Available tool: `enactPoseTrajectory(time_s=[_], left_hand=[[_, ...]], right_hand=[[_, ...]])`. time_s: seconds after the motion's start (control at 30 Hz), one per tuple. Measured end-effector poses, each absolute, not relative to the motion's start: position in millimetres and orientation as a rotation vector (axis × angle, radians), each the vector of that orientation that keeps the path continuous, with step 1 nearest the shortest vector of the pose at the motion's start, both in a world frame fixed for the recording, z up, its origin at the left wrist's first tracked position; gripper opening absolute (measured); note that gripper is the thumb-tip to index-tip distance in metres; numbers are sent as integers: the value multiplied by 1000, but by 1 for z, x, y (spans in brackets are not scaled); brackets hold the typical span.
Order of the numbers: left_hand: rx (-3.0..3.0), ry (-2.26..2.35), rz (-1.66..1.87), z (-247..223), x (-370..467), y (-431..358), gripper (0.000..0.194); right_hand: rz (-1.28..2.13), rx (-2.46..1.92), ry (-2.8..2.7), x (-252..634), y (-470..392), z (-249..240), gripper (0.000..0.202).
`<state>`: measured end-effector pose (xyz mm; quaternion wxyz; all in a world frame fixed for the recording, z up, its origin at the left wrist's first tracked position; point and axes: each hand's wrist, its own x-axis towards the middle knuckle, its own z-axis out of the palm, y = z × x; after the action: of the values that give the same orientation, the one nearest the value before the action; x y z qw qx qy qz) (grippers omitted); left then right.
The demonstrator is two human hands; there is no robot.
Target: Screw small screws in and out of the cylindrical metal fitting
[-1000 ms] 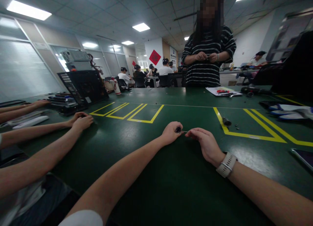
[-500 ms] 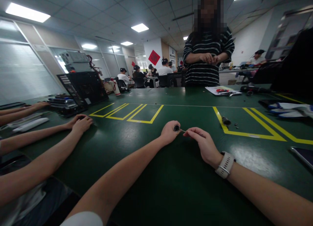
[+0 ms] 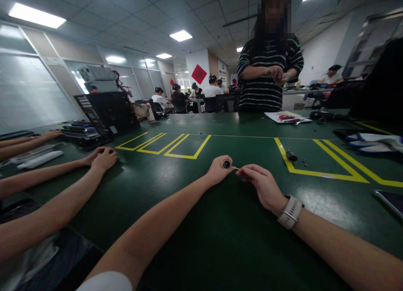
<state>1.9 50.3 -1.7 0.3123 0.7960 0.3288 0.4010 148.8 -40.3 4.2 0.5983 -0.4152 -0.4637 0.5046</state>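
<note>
My left hand (image 3: 215,171) is wrapped round a short round metal part (image 3: 226,164), with its dark, hollow end facing me. Thumb and finger of my right hand (image 3: 256,179) pinch a thin metal rod (image 3: 235,168). The rod's far end meets the side of the round part; whether it goes in, I cannot tell. Both hands are just above the green table. To the right, a similar dark metal cylinder (image 3: 291,156) lies on its side by the yellow tape, with several tiny dark pieces (image 3: 304,162) beside it.
Yellow tape (image 3: 327,174) marks areas on the green table (image 3: 176,190). A co-worker's hands (image 3: 103,157) rest at the left, near an open computer case (image 3: 105,114). Opposite stands a person in a striped top (image 3: 261,81). Gloves (image 3: 371,142) and a dark flat device (image 3: 390,202) lie right.
My hands keep nearly the same place and hold; the fingers of my right hand have shifted slightly around the rod. The standing person's hands have moved, and the co-worker's hands slid slightly left.
</note>
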Motion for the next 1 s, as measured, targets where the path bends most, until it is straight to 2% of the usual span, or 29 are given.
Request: enactPoseTrajectory(time_s=[0.2,0.53,1.0], left_hand=[[2071,837,1056,-4,2,52,21],[2426,1190,1009,-1,0,50,8],[2538,1147,1016,-2,0,51,7]], right_hand=[[1177,-950,-1056,148,-40,4,15],[1150,-986,-1146,147,-40,2,15],[1198,-978,-1100,148,-40,3,16]])
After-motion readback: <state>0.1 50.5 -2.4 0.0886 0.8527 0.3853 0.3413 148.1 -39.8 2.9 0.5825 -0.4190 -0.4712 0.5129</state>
